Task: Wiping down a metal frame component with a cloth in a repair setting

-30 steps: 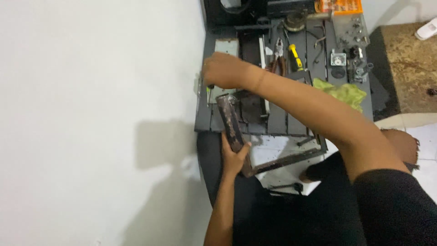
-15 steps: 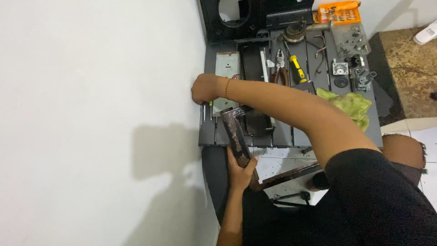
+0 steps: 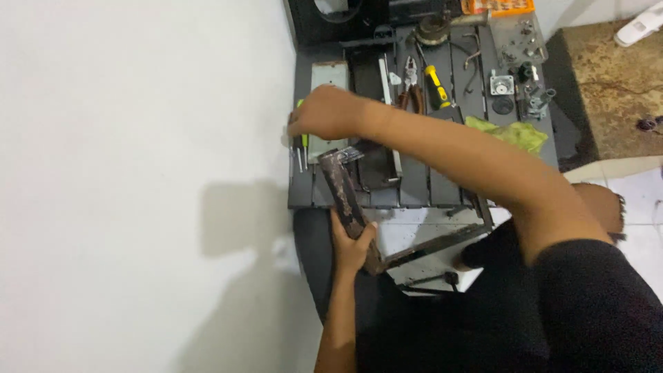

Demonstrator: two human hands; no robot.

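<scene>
While the left hand (image 3: 351, 245) grips a rusty metal frame (image 3: 387, 217), the right hand (image 3: 324, 112) closes over screwdrivers (image 3: 302, 148) at the dark slatted table's (image 3: 414, 190) left edge.

Bare forearms, a black short sleeve (image 3: 594, 311) on the right arm.

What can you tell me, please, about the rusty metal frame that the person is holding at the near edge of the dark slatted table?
The rusty metal frame is an angular piece of brown, corroded bars. One thick bar runs up and slightly left onto the dark slatted table; from its lower end a thinner bar runs right and rises to a far corner near the table's edge. The left hand grips the thick bar near the lower corner. The bar's upper end lies just below the right hand, which reaches across to the table's left edge; contact there is unclear.
</scene>
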